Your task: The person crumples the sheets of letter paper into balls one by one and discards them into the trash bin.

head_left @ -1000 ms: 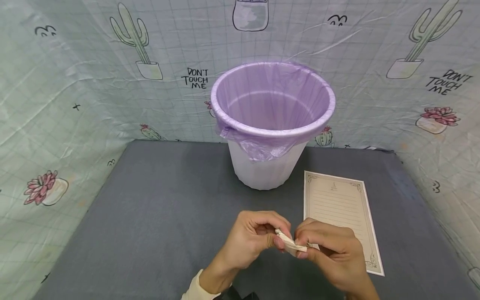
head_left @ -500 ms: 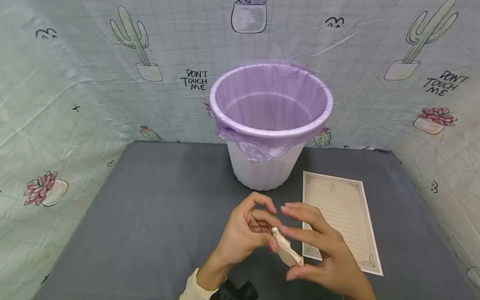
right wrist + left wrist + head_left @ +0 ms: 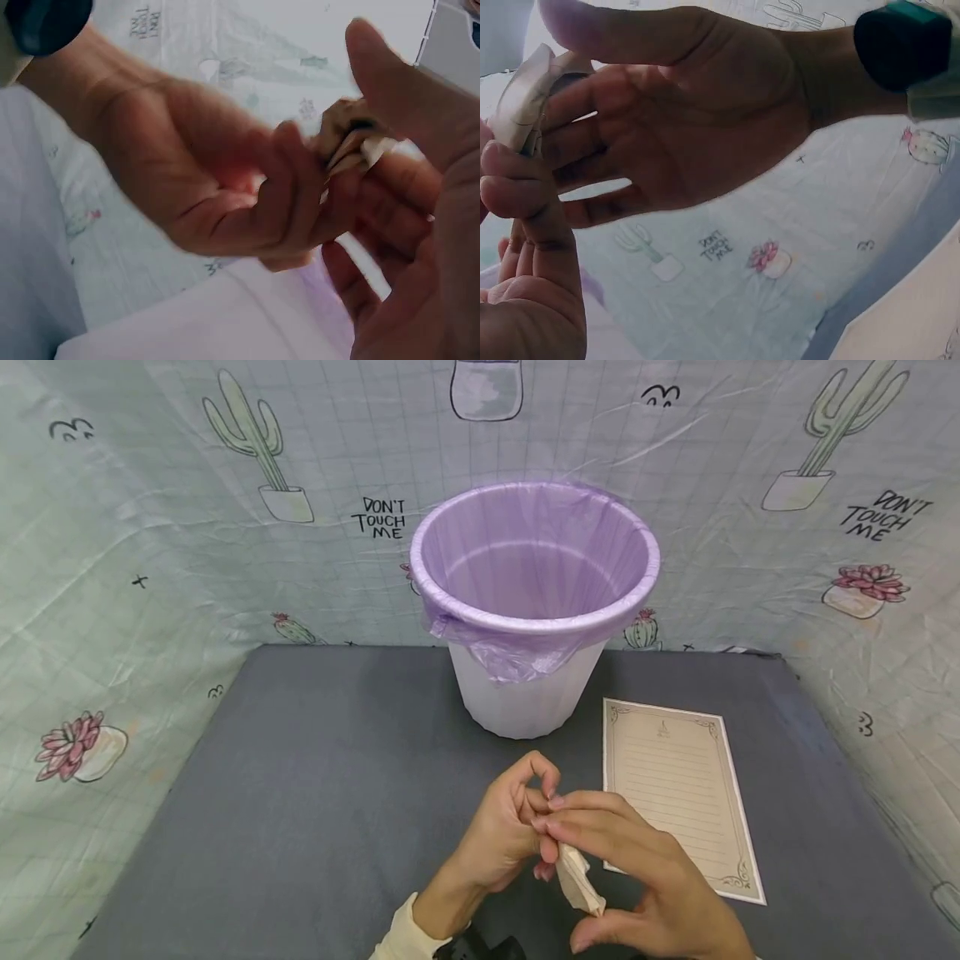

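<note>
In the head view, a small crumpled, folded piece of cream paper (image 3: 577,883) slants downward between the hands. My left hand (image 3: 504,835) pinches its upper end between curled fingers and thumb. Around its other side lies my right hand (image 3: 645,877), long fingers reaching over to the left fingertips and thumb spread below the lower tip. The left wrist view shows the right hand (image 3: 682,112) with fairly straight fingers and the paper (image 3: 525,101) in the left fingers. Creases of the paper (image 3: 349,142) show in the right wrist view, partly hidden by fingers.
A white bin (image 3: 525,689) with a purple liner (image 3: 536,585) stands behind the hands on the dark grey table (image 3: 337,793). To the right lies a lined, bordered sheet of paper (image 3: 667,785), partly behind the right hand. A cactus-print cloth (image 3: 337,460) encloses the back and sides.
The right fingers and thumb, earlier pinching the paper, have spread apart, and the fingers now reach the left fingertips. The paper has turned steeper, its lower end further down. The left hand still pinches it.
</note>
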Demonstrator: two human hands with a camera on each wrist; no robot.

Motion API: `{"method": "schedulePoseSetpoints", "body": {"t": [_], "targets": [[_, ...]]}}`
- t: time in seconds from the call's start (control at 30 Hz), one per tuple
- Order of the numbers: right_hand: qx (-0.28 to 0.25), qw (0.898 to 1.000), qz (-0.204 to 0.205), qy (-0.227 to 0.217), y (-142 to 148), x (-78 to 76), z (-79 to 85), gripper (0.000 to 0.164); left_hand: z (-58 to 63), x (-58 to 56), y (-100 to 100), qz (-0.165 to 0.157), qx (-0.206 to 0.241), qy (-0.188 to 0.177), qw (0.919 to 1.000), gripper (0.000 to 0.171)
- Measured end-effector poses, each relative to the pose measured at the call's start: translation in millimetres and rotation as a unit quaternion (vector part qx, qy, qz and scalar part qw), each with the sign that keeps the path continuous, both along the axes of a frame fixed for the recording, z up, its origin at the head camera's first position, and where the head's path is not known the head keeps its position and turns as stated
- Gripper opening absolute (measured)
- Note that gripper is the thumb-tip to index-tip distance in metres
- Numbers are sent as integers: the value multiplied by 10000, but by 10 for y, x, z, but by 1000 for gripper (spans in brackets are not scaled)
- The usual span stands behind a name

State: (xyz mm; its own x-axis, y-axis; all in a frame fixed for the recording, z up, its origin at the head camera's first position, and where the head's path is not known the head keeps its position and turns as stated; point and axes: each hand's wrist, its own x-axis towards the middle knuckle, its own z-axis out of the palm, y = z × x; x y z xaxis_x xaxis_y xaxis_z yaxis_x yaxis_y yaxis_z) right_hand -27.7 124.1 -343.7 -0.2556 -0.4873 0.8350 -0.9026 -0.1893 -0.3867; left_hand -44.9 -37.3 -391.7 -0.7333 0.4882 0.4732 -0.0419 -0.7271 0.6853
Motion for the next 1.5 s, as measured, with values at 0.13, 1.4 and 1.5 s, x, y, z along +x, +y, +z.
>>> {"method": "schedulePoseSetpoints", "body": {"t": [0.13, 1.4, 1.5], "targets": [[-135, 9986, -504, -20, 33, 22, 35, 64, 11, 19, 41, 634, -28, 79, 9980, 32], [-1989, 9705, -1359, 58, 58, 87, 90, 37, 365, 151, 8, 3996, -1627, 4573, 7776, 21], [-1529, 9684, -1959, -189, 43, 130, 118, 36, 312, 116, -2, 4091, -1659, 4707, 7639, 20]]}}
